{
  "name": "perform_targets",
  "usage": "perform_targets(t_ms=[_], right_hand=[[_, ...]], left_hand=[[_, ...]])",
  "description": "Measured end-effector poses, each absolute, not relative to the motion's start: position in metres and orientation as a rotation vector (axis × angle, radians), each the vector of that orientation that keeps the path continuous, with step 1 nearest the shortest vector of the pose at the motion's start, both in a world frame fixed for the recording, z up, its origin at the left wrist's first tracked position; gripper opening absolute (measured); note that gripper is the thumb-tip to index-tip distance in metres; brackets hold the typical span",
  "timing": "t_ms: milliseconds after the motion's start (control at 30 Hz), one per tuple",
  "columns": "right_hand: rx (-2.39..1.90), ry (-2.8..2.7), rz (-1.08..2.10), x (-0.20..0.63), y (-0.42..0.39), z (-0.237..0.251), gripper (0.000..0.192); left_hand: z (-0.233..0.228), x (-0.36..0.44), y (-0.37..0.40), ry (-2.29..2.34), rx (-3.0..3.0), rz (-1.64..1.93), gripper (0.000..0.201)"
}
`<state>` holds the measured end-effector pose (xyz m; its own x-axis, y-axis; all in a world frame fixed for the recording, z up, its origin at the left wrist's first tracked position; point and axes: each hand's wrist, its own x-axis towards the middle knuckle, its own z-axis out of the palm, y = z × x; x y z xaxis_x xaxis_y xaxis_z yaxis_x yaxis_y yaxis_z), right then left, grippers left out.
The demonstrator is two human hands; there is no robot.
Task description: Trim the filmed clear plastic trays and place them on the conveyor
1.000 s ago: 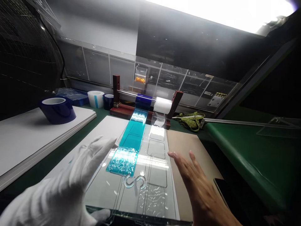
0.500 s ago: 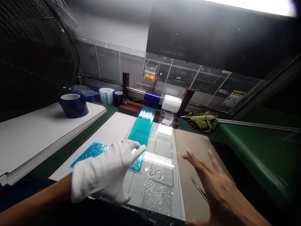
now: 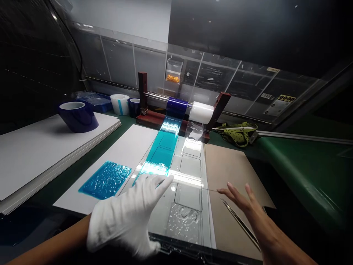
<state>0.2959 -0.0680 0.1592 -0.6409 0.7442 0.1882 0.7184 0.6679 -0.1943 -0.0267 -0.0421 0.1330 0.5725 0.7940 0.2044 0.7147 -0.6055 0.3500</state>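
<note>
My left hand, in a white glove, hovers over the near end of the blue film strip, thumb apart from the fingers; whether it touches the film is hidden. That strip runs down from a dark blue roll onto a clear sheet marked with rounded outlines. My right hand is bare, fingers spread and holding nothing, above a brown board. Beside it lie metal tweezers. Left of my gloved hand, a wet-looking blue film piece rests on white paper. A clear bubbled film piece lies between my hands.
A wooden stand carries the blue roll and a white roll on a rod. At left, a large blue tape roll sits on stacked white sheets. Smaller rolls stand behind. A green patterned pouch lies at right.
The view has tilted down slightly, so the bench appears higher. My left hand has moved nearer me, uncovering more of the blue film piece. My right hand has shifted slightly right, still spread.
</note>
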Motion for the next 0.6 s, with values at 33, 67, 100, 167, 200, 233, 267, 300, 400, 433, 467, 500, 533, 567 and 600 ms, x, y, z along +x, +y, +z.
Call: perform_targets(t_ms=[33,67,100,167,200,233,267,300,400,433,467,500,533,567,600], right_hand=[[-1.130,-2.602,0.212,0.302,-0.068,0.153,0.127],[-1.095,-2.577,0.269,0.307,-0.068,0.147,0.128],[-1.073,-2.565,0.324,0.311,-0.068,0.142,0.128],[-1.083,-2.587,0.446,0.318,-0.069,0.134,0.126],[-1.136,-2.614,0.520,0.320,-0.069,0.133,0.123],[-1.198,-2.635,0.594,0.322,-0.070,0.133,0.120],[-1.251,-2.634,0.660,0.323,-0.070,0.135,0.118],[-1.269,-2.616,0.733,0.324,-0.070,0.138,0.116],[-1.149,-2.548,1.022,0.327,-0.067,0.148,0.112],[-1.097,-2.522,1.095,0.330,-0.065,0.150,0.110],[-1.054,-2.496,1.130,0.333,-0.061,0.150,0.108],[-1.037,-2.463,1.120,0.338,-0.056,0.147,0.109],[-1.063,-2.412,1.067,0.344,-0.049,0.142,0.110],[-1.121,-2.344,0.992,0.350,-0.040,0.134,0.111],[-1.215,-2.259,0.912,0.357,-0.029,0.125,0.113]], left_hand=[[0.131,-0.030,-0.042,1.185,2.465,0.536,0.119],[0.130,-0.033,-0.041,1.127,2.372,0.522,0.120],[0.130,-0.034,-0.041,1.092,2.310,0.477,0.120],[0.133,-0.033,-0.039,1.044,2.226,0.407,0.119],[0.136,-0.032,-0.038,1.034,2.194,0.387,0.119],[0.139,-0.031,-0.036,1.035,2.165,0.376,0.118],[0.142,-0.030,-0.035,1.031,2.135,0.371,0.116],[0.146,-0.029,-0.033,1.003,2.104,0.360,0.114],[0.150,-0.030,-0.030,0.771,1.977,0.394,0.104],[0.148,-0.031,-0.029,0.699,1.919,0.421,0.099],[0.144,-0.033,-0.028,0.669,1.857,0.457,0.094],[0.137,-0.033,-0.027,0.686,1.796,0.498,0.090],[0.128,-0.033,-0.025,0.739,1.734,0.545,0.087],[0.117,-0.031,-0.022,0.809,1.666,0.603,0.085],[0.104,-0.026,-0.018,0.880,1.599,0.663,0.083]])
